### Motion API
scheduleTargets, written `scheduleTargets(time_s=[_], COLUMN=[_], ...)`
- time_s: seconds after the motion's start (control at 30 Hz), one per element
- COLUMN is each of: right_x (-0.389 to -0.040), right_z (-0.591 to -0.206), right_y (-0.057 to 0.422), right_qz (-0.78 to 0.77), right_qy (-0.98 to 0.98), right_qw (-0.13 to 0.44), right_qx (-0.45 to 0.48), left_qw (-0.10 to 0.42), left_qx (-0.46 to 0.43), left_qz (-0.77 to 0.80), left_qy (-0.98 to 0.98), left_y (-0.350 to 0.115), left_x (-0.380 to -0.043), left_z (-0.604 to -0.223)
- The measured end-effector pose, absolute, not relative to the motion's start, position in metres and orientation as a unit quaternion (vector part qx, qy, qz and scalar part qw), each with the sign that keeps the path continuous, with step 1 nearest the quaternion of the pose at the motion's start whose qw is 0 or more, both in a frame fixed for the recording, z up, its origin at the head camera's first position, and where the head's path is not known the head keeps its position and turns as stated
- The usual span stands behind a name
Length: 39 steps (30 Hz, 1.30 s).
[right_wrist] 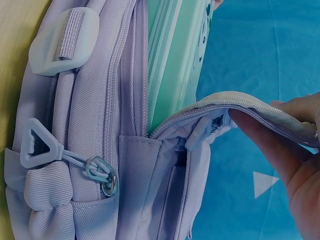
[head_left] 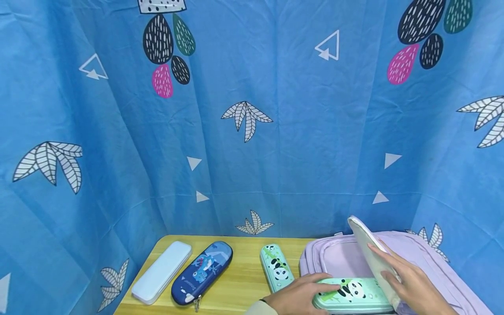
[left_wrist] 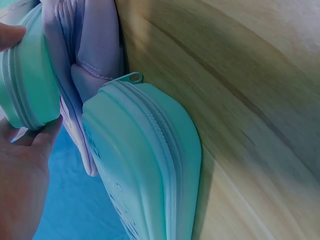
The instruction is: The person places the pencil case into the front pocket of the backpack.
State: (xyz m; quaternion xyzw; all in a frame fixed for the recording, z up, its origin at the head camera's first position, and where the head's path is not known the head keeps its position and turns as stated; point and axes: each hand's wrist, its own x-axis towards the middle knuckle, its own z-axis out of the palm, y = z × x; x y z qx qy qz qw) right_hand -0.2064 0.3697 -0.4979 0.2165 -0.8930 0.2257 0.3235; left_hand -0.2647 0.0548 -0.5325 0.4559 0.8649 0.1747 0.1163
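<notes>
Mint-green panda pencil case (head_left: 352,295) gripped by left hand (head_left: 299,297) at the lilac bag's (head_left: 429,258) mouth, flap (head_left: 372,258) pinched up by right hand (head_left: 413,284) at 3 o'clock.

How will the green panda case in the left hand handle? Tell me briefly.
The green panda case probably stays stiff: its moulded shell keeps shape under the left hand. Its smooth surface may be a little slippery. Being flat and long, it is unlikely to roll.

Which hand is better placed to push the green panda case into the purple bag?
Left. The left hand already grips the panda case at the bag opening, while the right hand holds the flap up.
</notes>
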Motion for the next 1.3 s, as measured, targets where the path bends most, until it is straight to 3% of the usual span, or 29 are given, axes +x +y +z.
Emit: scheduleTargets(time_s=[0.2,0.43,1.0,1.3], right_x=[-0.207,-0.206,-0.207,-0.206], right_z=[-0.501,-0.503,-0.5,-0.497], right_y=[0.368,0.365,0.367,0.367], right_qz=[0.227,0.225,0.223,0.224], right_qy=[-0.895,-0.896,-0.884,-0.887], right_qw=[0.32,0.319,0.337,0.333], right_qx=[0.212,0.214,0.233,0.227], left_qw=[0.109,0.139,0.094,0.096], left_qx=[0.462,0.439,0.467,0.46], left_qz=[0.182,0.201,0.18,0.195], left_qy=[0.861,0.864,0.861,0.861], left_y=[0.06,0.069,0.085,0.09], left_x=[-0.266,-0.266,-0.269,-0.269], left_z=[-0.535,-0.537,-0.536,-0.538])
